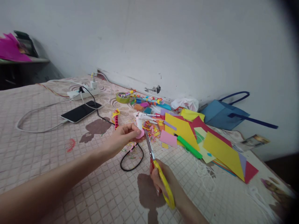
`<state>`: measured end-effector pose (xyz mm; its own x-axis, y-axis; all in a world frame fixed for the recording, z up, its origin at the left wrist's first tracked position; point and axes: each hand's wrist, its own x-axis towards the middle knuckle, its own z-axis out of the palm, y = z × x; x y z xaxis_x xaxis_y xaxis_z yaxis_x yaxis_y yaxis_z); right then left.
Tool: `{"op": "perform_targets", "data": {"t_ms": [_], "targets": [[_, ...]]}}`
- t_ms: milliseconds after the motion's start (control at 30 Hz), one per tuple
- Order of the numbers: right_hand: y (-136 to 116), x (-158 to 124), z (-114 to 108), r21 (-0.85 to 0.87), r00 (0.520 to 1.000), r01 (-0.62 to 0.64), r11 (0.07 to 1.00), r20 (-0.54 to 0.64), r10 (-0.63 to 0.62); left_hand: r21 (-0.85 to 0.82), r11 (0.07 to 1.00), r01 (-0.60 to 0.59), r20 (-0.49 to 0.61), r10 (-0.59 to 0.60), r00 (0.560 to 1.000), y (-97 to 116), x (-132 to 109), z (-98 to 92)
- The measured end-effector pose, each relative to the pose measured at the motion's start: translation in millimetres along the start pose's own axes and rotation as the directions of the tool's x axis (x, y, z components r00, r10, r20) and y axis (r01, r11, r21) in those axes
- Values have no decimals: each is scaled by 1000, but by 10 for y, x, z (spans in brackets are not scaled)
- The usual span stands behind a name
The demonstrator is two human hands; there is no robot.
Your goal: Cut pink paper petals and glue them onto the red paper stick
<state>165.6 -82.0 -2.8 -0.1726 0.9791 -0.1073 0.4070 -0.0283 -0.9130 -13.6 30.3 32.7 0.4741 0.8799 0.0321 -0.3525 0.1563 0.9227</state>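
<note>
Between thumb and fingers, my left hand (127,133) pinches a small pink paper piece (140,134) with a rounded edge. My right hand (163,175) is wrapped round the handles of scissors (149,143) with yellow and red grips. Their blades point away from me, at the right edge of the pink paper; whether they touch it I cannot tell. Just beyond the left fingers is a white object shaped like a glue gun (139,120), partly hidden. Small colourful paper scraps (153,130) lie behind the blades.
Coloured paper sheets (223,152), a green stick-like tool (189,147) and white string (205,174) lie to the right. A blue bag (224,114) leans by the wall. At left are a phone (80,111), a power strip (84,93) and cables. Green tape (123,97) stands behind.
</note>
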Motion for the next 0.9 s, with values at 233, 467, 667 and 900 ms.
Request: {"op": "perform_targets", "data": {"t_ms": [233,467,667,900], "targets": [[-54,15,-23,-120,998,18,993,-52,-25,47,999,-10,28,9,1000,-12,24,-53],[-32,34,-8,-135,993,17,991,-110,-32,59,998,-31,49,28,998,5,17,-43],[-22,50,9,-118,991,16,993,-131,-31,38,999,-26,52,24,998,6,20,-44],[-8,39,27,-70,991,-26,997,-132,17,59,998,-17,62,13,998,25,23,-50]]}}
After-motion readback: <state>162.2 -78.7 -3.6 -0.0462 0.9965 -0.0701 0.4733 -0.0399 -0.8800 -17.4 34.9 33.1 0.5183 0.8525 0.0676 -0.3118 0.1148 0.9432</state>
